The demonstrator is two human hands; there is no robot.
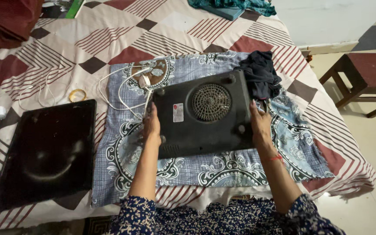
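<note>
head view: the black cooktop base [203, 115] lies underside up on the blue patterned cloth [223, 167], gripped between the left hand [152, 126] and right hand [260, 124] at its side edges; it could slip or snag its white cord [122, 93], judging by the loops beside the left hand; the black glass panel [44, 152] lies well apart, left.

Both forearms reached forward from the near edge, bare below dark floral sleeves. The left hand [152, 126] lay flat with fingers pointing far, and the right hand [260, 124] stood opposite, fingers slightly curled. A red thread circled the right wrist.
</note>
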